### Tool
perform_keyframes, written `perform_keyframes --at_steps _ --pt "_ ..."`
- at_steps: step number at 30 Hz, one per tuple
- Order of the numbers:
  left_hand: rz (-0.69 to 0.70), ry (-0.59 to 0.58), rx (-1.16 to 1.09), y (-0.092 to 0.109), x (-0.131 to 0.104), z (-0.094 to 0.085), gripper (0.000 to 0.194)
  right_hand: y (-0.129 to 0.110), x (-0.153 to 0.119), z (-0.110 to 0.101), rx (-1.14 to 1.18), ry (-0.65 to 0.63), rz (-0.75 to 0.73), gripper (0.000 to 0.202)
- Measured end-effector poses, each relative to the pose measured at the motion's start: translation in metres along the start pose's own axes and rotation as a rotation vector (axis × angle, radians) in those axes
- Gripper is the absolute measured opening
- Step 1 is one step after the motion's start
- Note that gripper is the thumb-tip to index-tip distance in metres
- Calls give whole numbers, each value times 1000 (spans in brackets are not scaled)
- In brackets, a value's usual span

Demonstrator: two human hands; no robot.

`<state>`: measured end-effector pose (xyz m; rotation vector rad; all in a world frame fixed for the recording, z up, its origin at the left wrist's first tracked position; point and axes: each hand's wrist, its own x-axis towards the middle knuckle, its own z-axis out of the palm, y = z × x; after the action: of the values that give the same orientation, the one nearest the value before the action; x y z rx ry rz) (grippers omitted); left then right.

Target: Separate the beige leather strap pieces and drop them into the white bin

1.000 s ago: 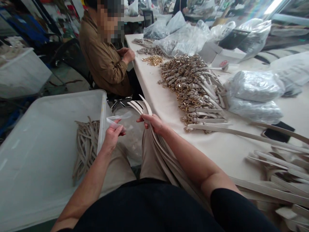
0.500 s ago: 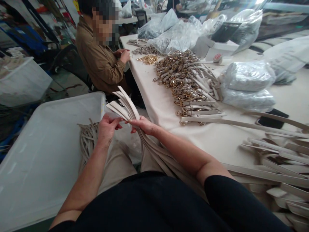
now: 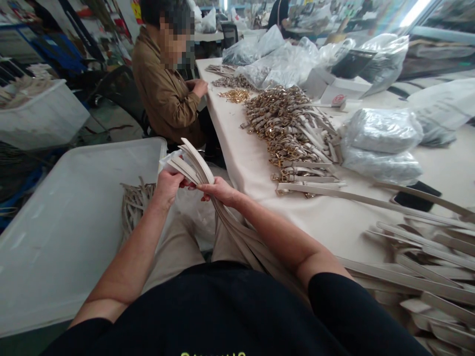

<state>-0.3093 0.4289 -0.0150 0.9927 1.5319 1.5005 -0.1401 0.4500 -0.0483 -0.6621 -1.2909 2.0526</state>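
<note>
A bundle of pale beige straps (image 3: pixel 196 160) fans upward over my lap, its long ends trailing down to the right. My right hand (image 3: pixel 218 191) is closed round the bundle, thumb on top. Just left of it, my left hand (image 3: pixel 168 187) has its fingers pinched at the lower left edge of the fanned ends. A whitish piece, perhaps plastic or paper, shows behind those fingers; exactly what they grip is hidden. More straps (image 3: pixel 135 205) lie in the white bin (image 3: pixel 85 222) beside my left forearm.
On the table (image 3: pixel 241 158) are a heap of straps with gold buckles (image 3: pixel 285 123), small gold parts (image 3: pixel 234 95), wrapped plastic packs (image 3: pixel 384 131) and loose straps (image 3: pixel 426 247) at right. A person in a brown jacket (image 3: pixel 163 84) sits at the table's far left.
The view has shifted slightly, so the surroundings sit lower and farther right. My left hand has moved up a little against the strap ends. My right hand keeps its hold.
</note>
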Motion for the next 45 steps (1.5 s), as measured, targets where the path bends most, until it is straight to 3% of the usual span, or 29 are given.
perform_keyframes --at_steps 5,10,12,16,25,30,40,45 --pt "-179 -25 -264 -28 -16 -8 55 -1 1 -2 32 109 7 39" --pt "-184 -240 -128 -54 -47 1 59 -1 1 -1 39 109 -4 38" --pt "-166 -260 -130 -58 -56 7 56 -2 1 -1 30 129 22 39" --pt "-206 -249 -151 -60 -65 6 51 -3 2 -5 22 212 11 40" --pt "-185 -157 -146 -61 -90 -20 54 -3 4 -12 57 296 -23 50" --pt "-274 -339 -66 -63 -95 -36 47 -2 3 -9 3 295 -38 44" --pt "-397 -392 16 -68 -94 -45 25 -2 4 -9 -36 302 -34 38" --pt "-438 -565 55 -65 -98 -47 21 -1 5 -11 -16 271 -42 35"
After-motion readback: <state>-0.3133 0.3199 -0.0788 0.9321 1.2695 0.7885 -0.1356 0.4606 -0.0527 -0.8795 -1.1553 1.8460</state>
